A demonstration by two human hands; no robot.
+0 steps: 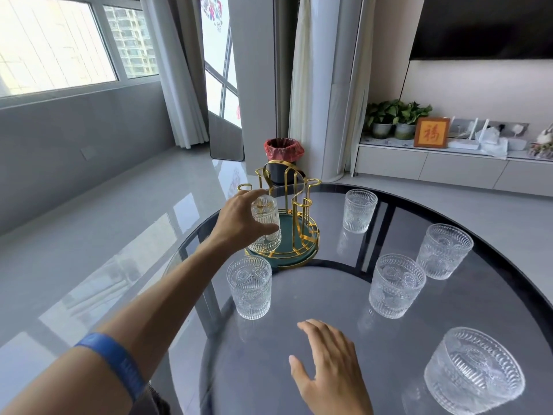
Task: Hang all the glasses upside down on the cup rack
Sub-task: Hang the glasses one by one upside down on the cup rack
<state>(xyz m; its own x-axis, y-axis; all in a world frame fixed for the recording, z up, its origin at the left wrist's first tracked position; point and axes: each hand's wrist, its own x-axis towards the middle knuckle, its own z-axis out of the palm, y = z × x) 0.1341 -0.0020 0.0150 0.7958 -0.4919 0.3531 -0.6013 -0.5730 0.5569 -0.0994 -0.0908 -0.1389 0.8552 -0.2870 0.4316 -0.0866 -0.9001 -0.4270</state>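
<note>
A gold wire cup rack [294, 205] on a round green base stands at the far side of the round glass table [493, 298]. My left hand [239, 217] grips an embossed clear glass [267, 226] held upside down over the rack's left prong, its rim low by the base. Several more embossed glasses stand upright on the table: one [250, 287] just in front of the rack, one [359, 210] to its right, two [396, 285] [443, 251] further right, and one [474, 372] near the right front. My right hand [332, 372] hovers open over the table's front.
A bin with a red liner [284, 151] stands on the floor behind the rack. A low white cabinet [434, 166] with plants and a framed sign runs along the right wall. The table's left edge drops to a glossy grey floor.
</note>
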